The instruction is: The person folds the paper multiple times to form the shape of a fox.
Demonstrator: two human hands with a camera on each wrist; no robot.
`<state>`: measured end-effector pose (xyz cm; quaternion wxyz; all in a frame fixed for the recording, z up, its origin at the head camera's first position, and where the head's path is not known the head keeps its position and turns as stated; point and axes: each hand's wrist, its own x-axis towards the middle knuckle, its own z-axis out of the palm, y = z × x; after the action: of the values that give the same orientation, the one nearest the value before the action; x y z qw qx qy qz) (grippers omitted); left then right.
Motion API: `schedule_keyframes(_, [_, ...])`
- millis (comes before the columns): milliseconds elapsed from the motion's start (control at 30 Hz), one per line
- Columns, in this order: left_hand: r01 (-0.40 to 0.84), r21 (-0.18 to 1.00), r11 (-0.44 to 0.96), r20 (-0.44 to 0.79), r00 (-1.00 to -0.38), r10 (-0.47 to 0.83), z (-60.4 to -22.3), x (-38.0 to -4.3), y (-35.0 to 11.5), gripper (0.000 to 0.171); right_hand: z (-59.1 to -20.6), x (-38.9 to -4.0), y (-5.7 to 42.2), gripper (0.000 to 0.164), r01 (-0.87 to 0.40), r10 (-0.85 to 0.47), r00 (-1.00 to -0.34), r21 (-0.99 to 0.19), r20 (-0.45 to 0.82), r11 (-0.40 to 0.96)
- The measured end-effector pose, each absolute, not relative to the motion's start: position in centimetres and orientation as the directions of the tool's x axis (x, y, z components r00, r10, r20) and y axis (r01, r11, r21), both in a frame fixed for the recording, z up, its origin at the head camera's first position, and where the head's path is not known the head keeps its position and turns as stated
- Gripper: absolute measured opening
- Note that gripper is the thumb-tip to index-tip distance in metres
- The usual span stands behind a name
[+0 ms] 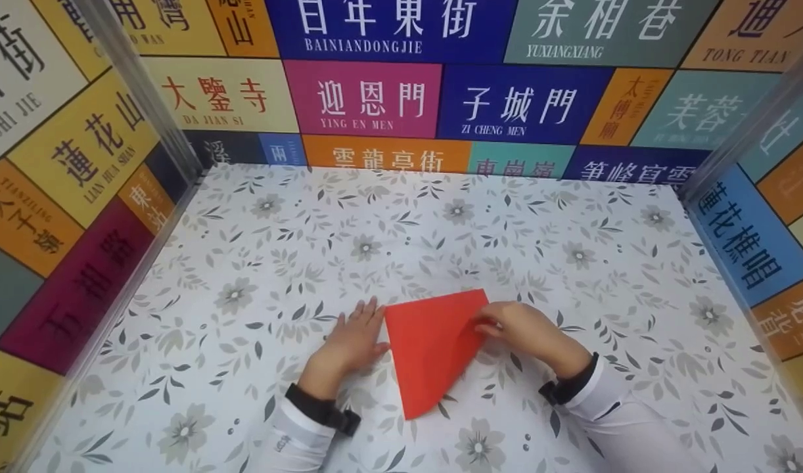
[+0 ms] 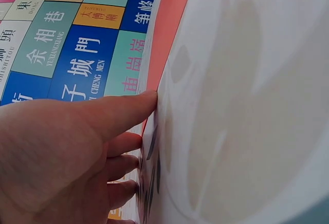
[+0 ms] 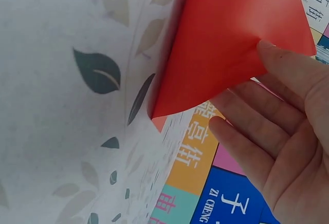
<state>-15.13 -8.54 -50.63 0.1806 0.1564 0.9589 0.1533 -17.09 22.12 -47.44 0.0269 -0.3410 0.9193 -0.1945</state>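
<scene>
A sheet of red paper [image 1: 434,348] lies on the flowered tabletop, folded so that it shows a roughly triangular shape in the head view. My right hand [image 1: 516,328] pinches its right edge between thumb and fingers. In the right wrist view that layer of paper [image 3: 221,44] is lifted and bends up from the table, the thumb pressing on its face. My left hand [image 1: 355,338] lies flat at the paper's left edge, fingers straight. The left wrist view shows the left thumb [image 2: 133,106] touching the table by the red edge [image 2: 167,34].
The white tabletop [image 1: 296,230] has a grey flower and leaf print. Panels of coloured street-name signs [image 1: 362,98] stand upright at the back, with more on the left [image 1: 79,157] and right [image 1: 736,236]. Black bands [image 1: 319,407] circle both wrists over white sleeves.
</scene>
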Motion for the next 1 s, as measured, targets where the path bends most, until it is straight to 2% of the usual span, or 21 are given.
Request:
schedule_keyframes(367, [0.23,0.36,0.904,-0.304,-0.887,0.347,-50.5,-15.1,-8.5,0.07,-46.1,-18.5,19.7,0.016,-0.633,-0.659,-0.751,-0.334,0.045,0.699])
schedule_keyframes(600, [0.235,0.35,0.907,-0.307,-0.886,0.348,-50.7,-15.1,-8.4,0.071,-45.9,-19.3,18.7,0.021,-0.624,-0.654,-0.755,-0.35,0.041,0.698])
schedule_keyframes(1000, [0.232,0.341,0.911,-0.308,-0.888,0.342,-50.7,-15.2,-8.5,0.072,-45.9,-20.9,16.3,0.012,-0.667,-0.691,-0.722,-0.31,0.044,0.677])
